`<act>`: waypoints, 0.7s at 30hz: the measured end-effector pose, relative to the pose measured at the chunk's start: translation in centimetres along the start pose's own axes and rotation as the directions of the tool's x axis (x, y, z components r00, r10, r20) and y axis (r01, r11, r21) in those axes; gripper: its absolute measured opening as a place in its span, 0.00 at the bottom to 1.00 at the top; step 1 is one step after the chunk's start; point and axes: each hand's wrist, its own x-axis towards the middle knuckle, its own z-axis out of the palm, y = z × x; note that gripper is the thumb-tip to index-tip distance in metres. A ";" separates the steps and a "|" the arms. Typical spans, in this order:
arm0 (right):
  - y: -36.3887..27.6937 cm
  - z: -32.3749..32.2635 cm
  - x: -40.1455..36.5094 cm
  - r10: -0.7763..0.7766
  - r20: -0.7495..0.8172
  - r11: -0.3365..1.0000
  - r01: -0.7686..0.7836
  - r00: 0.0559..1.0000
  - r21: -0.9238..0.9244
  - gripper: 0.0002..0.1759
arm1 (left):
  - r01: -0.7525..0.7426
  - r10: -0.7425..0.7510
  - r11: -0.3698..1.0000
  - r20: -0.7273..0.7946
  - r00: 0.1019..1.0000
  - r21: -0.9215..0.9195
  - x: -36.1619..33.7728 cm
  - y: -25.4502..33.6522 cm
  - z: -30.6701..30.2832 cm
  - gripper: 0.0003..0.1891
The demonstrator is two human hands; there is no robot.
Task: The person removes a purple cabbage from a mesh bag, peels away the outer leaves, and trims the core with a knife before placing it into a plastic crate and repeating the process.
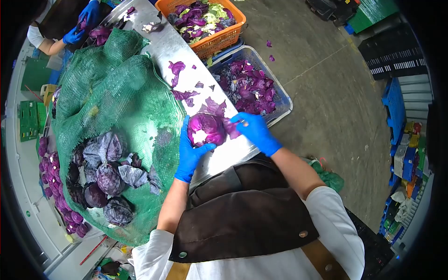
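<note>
A red cabbage (pixel 208 127) with a pale cut stem end rests at the metal table's near edge. My left hand (pixel 192 151), in a blue glove, grips it from the left with the thumb along its lower side. Pinched in the fingers of my right hand (pixel 255 133), also blue-gloved, is a purple cabbage leaf (pixel 231 128) at the cabbage's right side. Loose leaves (pixel 214 107) lie just behind the cabbage. To the left, a green mesh sack (pixel 126 102) lies open with several dark unpeeled cabbages (pixel 110 179) in its mouth.
A blue-grey crate (pixel 285 99) of purple leaves stands right of the metal table (pixel 161 49), with an orange crate (pixel 240 23) of leaves behind it. Another person's gloved hands (pixel 81 27) work at far left. Several peeled cabbages (pixel 56 186) line the left side.
</note>
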 end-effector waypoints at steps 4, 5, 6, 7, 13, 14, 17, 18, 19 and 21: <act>0.8 -1.4 1.4 0.061 -0.105 0.969 -0.084 0.993 -0.231 0.26 | -0.054 0.044 0.996 0.133 0.990 0.072 -0.5 -0.7 -1.4 0.64; -1.8 -1.2 1.6 0.006 -0.119 0.998 -0.014 0.993 -0.066 0.27 | -0.066 0.052 0.994 0.155 0.987 0.086 -0.3 -0.7 -1.4 0.64; -3.6 -0.5 1.9 -0.045 -0.143 0.993 0.060 0.989 0.100 0.28 | -0.078 0.059 0.992 0.180 0.982 0.100 -0.2 -0.6 -1.4 0.64; -2.7 1.4 3.2 -0.190 -0.190 0.951 0.228 0.963 0.208 0.28 | -0.045 0.025 0.994 0.188 0.982 0.102 -0.1 -0.3 -1.4 0.64; -3.6 0.9 4.9 0.158 0.376 0.951 -0.244 0.913 0.191 0.24 | -0.050 0.059 0.948 -0.019 0.998 0.316 0.1 -0.5 0.4 0.56; -3.2 1.0 5.2 0.127 0.396 0.955 -0.220 0.909 0.198 0.24 | -0.045 0.057 0.962 -0.036 0.998 0.270 0.0 -0.6 0.4 0.56; -1.0 3.7 5.0 -0.362 0.061 0.913 0.340 0.930 0.227 0.24 | -0.036 0.047 0.983 -0.061 0.997 0.179 -0.4 -0.9 0.2 0.55; -0.2 3.9 5.3 -0.283 0.071 0.959 0.282 0.957 0.014 0.24 | -0.032 0.042 0.983 -0.056 0.998 0.179 -0.4 -1.3 -0.3 0.55; 0.6 3.8 5.6 -0.201 0.060 0.958 0.208 0.978 -0.198 0.23 | -0.027 0.036 0.983 -0.047 0.998 0.181 -0.4 -1.4 -0.8 0.55; -0.4 2.1 5.5 -0.141 0.038 0.883 0.143 0.989 -0.448 0.22 | -0.050 0.056 0.979 -0.024 0.998 0.197 -0.7 -1.4 -1.4 0.57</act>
